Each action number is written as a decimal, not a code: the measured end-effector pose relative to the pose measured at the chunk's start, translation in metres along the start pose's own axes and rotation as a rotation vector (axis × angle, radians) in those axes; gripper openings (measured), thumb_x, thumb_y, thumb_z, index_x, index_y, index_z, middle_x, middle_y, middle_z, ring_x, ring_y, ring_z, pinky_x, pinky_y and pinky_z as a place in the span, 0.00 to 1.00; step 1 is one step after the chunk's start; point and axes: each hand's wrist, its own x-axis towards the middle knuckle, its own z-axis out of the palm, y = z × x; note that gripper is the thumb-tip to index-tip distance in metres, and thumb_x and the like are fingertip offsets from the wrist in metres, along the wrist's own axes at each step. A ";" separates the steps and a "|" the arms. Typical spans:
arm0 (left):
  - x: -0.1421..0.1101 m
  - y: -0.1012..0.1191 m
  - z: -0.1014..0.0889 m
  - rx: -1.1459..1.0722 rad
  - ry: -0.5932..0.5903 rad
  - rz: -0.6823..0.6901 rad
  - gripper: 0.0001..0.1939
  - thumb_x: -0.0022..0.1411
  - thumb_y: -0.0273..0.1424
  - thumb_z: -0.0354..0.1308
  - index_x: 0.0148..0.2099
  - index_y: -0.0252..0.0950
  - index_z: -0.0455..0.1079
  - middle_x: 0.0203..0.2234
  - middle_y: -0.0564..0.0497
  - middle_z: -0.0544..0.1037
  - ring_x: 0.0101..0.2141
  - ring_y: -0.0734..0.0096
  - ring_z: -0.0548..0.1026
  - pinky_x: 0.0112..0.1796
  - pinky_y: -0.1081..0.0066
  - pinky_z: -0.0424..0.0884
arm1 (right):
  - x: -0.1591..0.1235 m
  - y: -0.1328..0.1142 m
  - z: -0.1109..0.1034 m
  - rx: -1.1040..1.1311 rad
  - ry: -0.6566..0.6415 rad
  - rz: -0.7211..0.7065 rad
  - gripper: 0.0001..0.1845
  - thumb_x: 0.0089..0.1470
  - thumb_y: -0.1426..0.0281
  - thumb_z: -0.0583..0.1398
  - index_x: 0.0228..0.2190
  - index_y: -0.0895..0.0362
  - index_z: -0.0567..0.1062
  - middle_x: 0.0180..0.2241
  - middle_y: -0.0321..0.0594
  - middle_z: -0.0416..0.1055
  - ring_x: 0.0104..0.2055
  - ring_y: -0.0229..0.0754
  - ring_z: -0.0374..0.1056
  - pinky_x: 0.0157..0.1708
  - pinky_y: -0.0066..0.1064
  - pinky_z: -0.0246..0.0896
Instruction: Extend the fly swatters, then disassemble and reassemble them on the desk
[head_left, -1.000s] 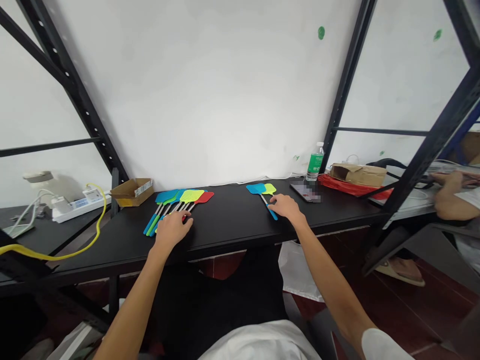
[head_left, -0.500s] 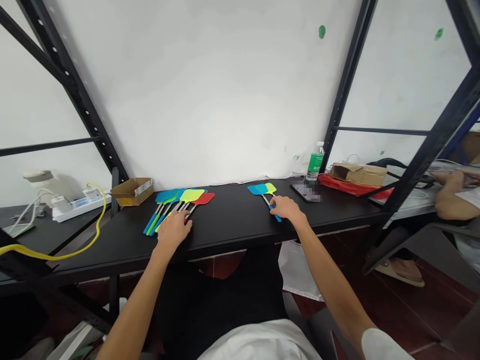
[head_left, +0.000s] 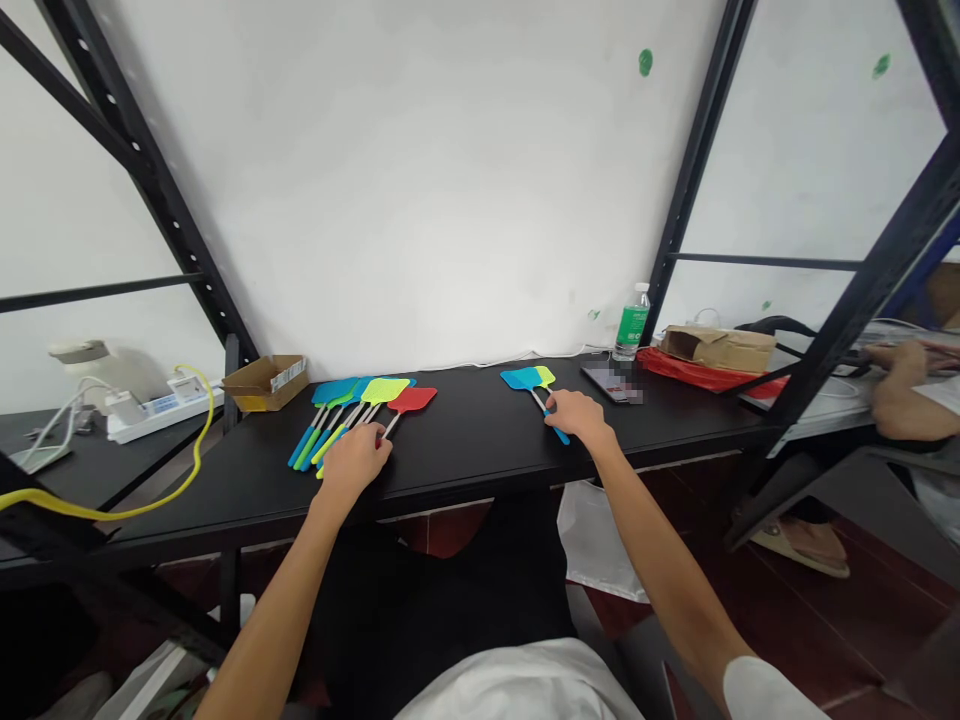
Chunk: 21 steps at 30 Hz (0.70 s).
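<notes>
Red swatter [head_left: 413, 400]: its head lies on the table [head_left: 465, 430] just beyond the left hand [head_left: 356, 458], whose fingers look closed on its lower end — the hand itself hides most of that grip. More swatters [head_left: 360, 388] fan out left of that hand, some shafts running under it. The right hand [head_left: 576, 417] pinches a blue swatter [head_left: 520, 379] near its handle; a yellow swatter [head_left: 545, 376] lies partly beneath that blue head, its shaft passing under the fingers. Judging by looks, each is light, with a stiff, slick metal shaft and a thin head likely to flex — best held by the coloured handle, clear of the overlapping heads.
</notes>
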 end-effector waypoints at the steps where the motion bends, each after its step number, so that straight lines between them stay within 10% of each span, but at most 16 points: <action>1: 0.000 0.001 -0.001 -0.008 0.001 -0.006 0.19 0.62 0.35 0.48 0.50 0.38 0.75 0.41 0.42 0.81 0.40 0.53 0.78 0.33 0.66 0.67 | -0.001 0.000 -0.002 0.000 0.014 0.000 0.21 0.49 0.64 0.64 0.46 0.50 0.78 0.47 0.50 0.75 0.49 0.58 0.72 0.43 0.40 0.63; 7: -0.006 0.017 -0.016 -0.125 0.062 0.100 0.18 0.62 0.34 0.49 0.50 0.38 0.73 0.33 0.47 0.79 0.34 0.59 0.76 0.30 0.68 0.63 | -0.008 -0.010 -0.013 0.297 0.100 -0.148 0.18 0.54 0.57 0.61 0.43 0.53 0.79 0.39 0.46 0.77 0.40 0.49 0.74 0.38 0.34 0.64; 14: -0.023 0.055 -0.032 -0.424 0.221 0.394 0.16 0.65 0.34 0.49 0.51 0.38 0.71 0.32 0.51 0.74 0.31 0.66 0.72 0.36 0.69 0.65 | -0.023 -0.065 0.020 1.307 -0.464 -0.402 0.25 0.55 0.50 0.61 0.46 0.55 0.77 0.31 0.39 0.74 0.21 0.33 0.67 0.18 0.23 0.59; 21: -0.041 0.080 -0.033 -0.341 0.147 0.508 0.16 0.67 0.31 0.47 0.54 0.43 0.69 0.43 0.49 0.76 0.31 0.69 0.74 0.34 0.70 0.65 | -0.037 -0.100 0.042 1.692 -0.151 -0.373 0.25 0.50 0.48 0.65 0.36 0.58 0.78 0.27 0.36 0.71 0.20 0.31 0.67 0.15 0.20 0.57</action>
